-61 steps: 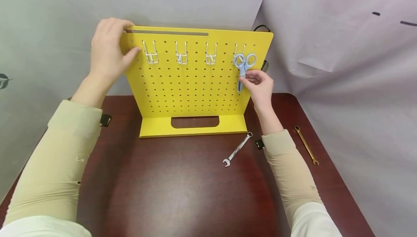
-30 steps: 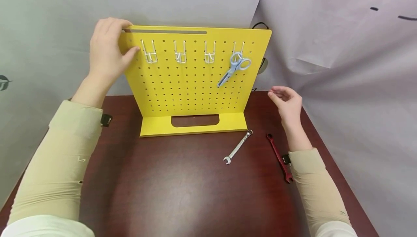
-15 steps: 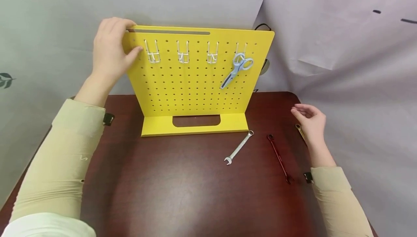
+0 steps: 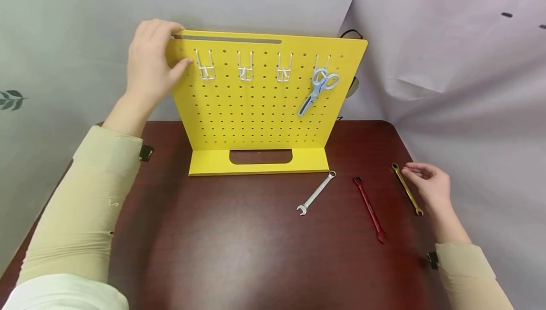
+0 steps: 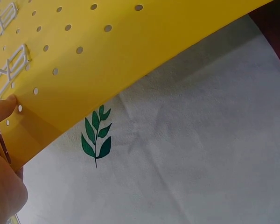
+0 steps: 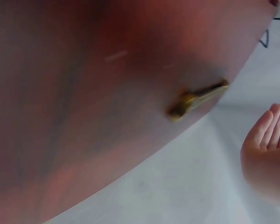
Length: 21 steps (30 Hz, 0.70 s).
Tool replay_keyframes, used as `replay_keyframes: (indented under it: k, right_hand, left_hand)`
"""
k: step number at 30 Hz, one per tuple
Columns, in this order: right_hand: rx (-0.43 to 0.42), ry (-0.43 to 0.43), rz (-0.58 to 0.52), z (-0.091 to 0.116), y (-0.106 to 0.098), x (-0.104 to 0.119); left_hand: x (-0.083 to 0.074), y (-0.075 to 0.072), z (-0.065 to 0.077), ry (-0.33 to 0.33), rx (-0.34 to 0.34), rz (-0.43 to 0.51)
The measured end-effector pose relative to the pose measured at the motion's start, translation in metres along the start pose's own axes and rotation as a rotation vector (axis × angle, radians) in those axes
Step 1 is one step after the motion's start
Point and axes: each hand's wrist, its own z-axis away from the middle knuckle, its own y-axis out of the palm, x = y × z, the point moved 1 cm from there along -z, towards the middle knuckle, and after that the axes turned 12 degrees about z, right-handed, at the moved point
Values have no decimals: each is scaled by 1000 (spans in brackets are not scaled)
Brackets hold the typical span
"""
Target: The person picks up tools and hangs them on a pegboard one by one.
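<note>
My left hand (image 4: pixel 149 63) grips the upper left corner of a yellow pegboard (image 4: pixel 256 125), thumb on its front face and fingers over the top edge. In the left wrist view the thumb (image 5: pixel 4 107) lies against the holed panel. Light-blue scissors (image 4: pixel 313 97) hang tilted by one handle loop from the rightmost white hook. At the right, my right hand (image 4: pixel 434 189) hovers beside a gold wrench (image 4: pixel 408 189), fingers loosely bent and holding nothing. The right wrist view shows that wrench (image 6: pixel 196 99) blurred and apart from the hand (image 6: pixel 266 163).
A silver wrench (image 4: pixel 316 193) lies before the board's right end, and a red wrench (image 4: pixel 370 209) lies between it and the gold one. White wire hooks (image 4: pixel 245 68) line the board's upper part. Pale cloth (image 4: pixel 460 87) borders the dark red table (image 4: pixel 239 234).
My right hand has let go of the scissors, which now hang tilted on the hook, and has moved right and down to the gold wrench. The left hand keeps its hold on the pegboard.
</note>
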Motion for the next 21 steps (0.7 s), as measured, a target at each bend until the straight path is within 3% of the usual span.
replay_keyframes:
  k: [9, 15, 21]
  right_hand:
    - [133, -60, 130, 4, -10, -25]
    - [188, -47, 146, 4, -14, -34]
    - [223, -39, 239, 1, -14, -40]
  left_hand:
    - [1, 0, -1, -12, -1, -5]
    - [1, 0, -1, -15, 9, -6]
    - [3, 2, -2, -11, 5, -3]
